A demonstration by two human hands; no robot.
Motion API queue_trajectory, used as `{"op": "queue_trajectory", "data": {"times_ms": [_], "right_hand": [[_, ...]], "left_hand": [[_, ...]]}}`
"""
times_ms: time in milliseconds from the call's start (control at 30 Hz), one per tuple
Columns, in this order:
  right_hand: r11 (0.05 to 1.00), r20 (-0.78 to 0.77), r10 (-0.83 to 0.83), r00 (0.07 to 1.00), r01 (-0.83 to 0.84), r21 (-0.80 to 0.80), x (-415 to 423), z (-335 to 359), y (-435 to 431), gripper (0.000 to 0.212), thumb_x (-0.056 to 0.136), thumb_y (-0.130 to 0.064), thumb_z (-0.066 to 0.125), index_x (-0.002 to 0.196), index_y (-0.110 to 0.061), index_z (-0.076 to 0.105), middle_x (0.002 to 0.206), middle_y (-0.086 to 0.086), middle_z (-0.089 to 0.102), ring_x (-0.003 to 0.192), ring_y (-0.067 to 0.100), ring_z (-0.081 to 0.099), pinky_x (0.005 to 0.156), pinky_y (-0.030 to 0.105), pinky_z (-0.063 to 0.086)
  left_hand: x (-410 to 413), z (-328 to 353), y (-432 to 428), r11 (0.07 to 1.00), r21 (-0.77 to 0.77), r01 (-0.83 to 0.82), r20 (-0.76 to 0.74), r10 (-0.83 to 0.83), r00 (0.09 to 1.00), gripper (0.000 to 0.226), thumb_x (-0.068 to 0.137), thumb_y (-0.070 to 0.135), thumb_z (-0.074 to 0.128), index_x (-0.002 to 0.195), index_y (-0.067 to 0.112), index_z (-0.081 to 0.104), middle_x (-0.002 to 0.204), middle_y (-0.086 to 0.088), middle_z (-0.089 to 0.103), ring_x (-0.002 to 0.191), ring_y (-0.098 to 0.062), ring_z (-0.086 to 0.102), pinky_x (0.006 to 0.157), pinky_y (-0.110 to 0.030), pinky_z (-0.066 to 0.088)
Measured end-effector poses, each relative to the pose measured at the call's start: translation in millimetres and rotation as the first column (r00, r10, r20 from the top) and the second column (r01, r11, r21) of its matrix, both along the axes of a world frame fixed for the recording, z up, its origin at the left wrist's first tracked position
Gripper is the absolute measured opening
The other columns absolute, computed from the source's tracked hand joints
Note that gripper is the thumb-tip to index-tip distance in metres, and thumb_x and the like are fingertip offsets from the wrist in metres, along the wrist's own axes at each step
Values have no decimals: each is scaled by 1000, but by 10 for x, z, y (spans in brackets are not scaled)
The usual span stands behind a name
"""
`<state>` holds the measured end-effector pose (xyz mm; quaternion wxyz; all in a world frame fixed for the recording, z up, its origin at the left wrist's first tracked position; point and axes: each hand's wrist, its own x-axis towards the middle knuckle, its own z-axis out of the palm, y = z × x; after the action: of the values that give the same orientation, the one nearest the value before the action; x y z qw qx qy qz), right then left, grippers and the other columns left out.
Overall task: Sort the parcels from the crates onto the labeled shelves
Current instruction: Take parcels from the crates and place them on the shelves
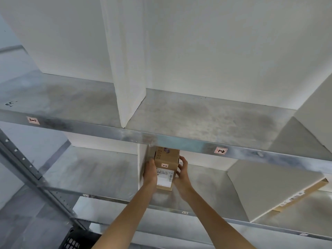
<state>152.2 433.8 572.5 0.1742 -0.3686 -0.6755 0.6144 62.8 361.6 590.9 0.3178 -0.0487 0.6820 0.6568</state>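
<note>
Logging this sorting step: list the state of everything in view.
Brown cardboard parcel: on the lower metal shelf beside its white divider, held between both hands.
Left hand: pressed along parcel's left side.
Right hand: fingers curled at its right edge.
White flat board: leaning tilted, far right.
Black plastic crate: contents hidden.

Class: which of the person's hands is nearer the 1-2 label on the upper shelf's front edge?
Right. The right hand is on the right side of the cardboard parcel, below-left of the 1-2 label; the left hand is on the parcel's left side, farther off.
</note>
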Motion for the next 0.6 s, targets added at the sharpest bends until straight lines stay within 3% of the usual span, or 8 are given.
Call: {"op": "queue_trajectory", "data": {"times_ms": [100,200,300,367,433,467,533,600], "right_hand": [[976,15,24,1000,-26,215,-46,29,41,57,92,13,43,127,-29,29,121,29,41,91,11,55,69,18,51],[994,-46,45,998,-41,98,-79,37,16,77,82,20,54,138,-17,15,118,5,42,95,7,53,73,20,53],[999,-81,41,996,-39,23,-95,40,12,72,85,18,50,137,-18,15,120,2,41,95,5,52,71,17,53],[999,-93,34,995,-36,-21,-91,105,-10,72,87,17,48,140,-16,13,125,4,39,95,5,52,69,15,53],[997,-78,-3,997,-4,-78,-59,143,-37,76,89,15,47,147,-13,7,133,4,32,103,9,50,72,11,51],[996,-45,-11,999,7,-84,-32,145,-51,79,89,14,47,149,-14,4,139,4,27,114,15,46,82,12,48],[999,43,-18,999,19,-31,36,151,-97,86,87,14,48,150,-17,0,151,12,17,136,26,29,104,26,38],[999,93,-40,995,40,-6,119,115,-147,91,83,17,49,151,-19,-1,155,15,11,143,29,17,113,41,30]], "left_hand": [[-47,-64,57,1000,-20,1,1,-1,1000,39,98,43,29,91,16,56,86,-12,62,76,-25,61,80,-39,52],[-72,-103,92,1000,-12,16,13,-16,1000,45,94,54,30,98,18,58,95,-14,65,85,-29,64,87,-44,53],[-54,-68,68,1000,-11,19,2,-19,1000,42,97,52,27,94,21,54,92,-10,63,79,-23,61,82,-38,52],[-15,-26,51,1000,6,26,-29,-26,999,44,99,51,21,107,21,52,99,-9,61,82,-22,58,80,-35,49],[36,-30,32,999,36,23,-29,-22,999,52,98,54,18,119,18,50,108,-10,61,89,-24,59,79,-34,50],[58,-41,22,998,62,10,-14,-9,1000,57,97,57,18,121,17,50,112,-11,62,93,-26,60,82,-36,51],[118,-75,-10,996,93,3,24,-5,1000,65,94,61,19,129,16,50,122,-13,61,108,-31,59,96,-45,47],[204,-141,-43,994,104,13,32,-16,999,69,91,66,18,132,19,48,131,-12,56,119,-32,53,107,-49,37]]}}
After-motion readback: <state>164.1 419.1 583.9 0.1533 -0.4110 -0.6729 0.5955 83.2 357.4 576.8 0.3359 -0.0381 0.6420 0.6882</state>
